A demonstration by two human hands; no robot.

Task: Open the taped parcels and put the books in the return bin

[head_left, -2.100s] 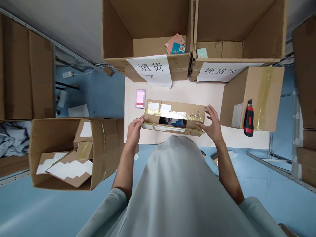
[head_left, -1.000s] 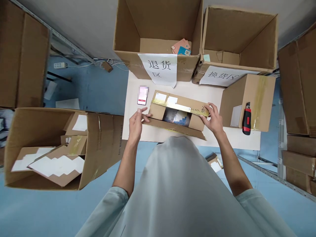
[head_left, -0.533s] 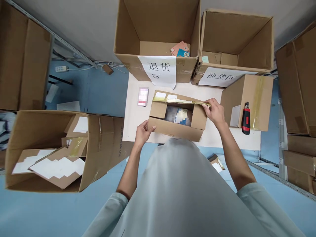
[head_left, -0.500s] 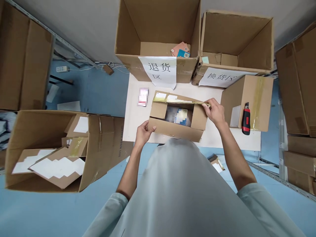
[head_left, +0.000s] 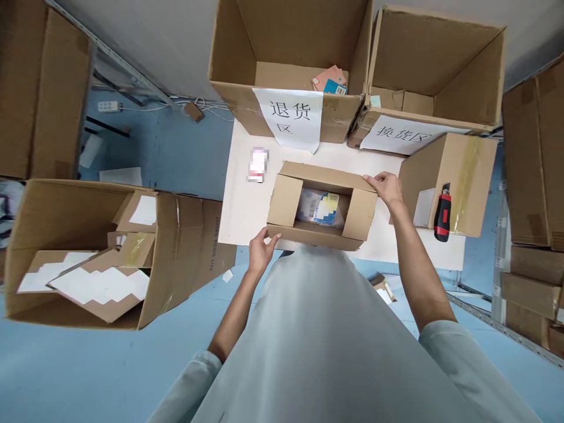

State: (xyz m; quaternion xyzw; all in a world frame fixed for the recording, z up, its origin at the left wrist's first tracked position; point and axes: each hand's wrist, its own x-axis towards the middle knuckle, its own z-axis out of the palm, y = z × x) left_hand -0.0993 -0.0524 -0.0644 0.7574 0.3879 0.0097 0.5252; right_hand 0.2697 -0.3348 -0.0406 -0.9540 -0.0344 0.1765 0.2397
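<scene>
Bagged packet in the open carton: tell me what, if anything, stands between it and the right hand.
Straight above the bagged packet, nothing visible: the carton is open there. Sideways from the right hand, at a corner of the far long flap, that flap and the right short flap lie between.

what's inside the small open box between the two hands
Inside the box lies a blue, yellow and white packet, apparently plastic-wrapped. Anything beneath it or under the end flaps is covered.

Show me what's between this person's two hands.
In the head view, an open carton lies between the left hand and the right hand, with a blue, white and yellow packet inside.
</scene>
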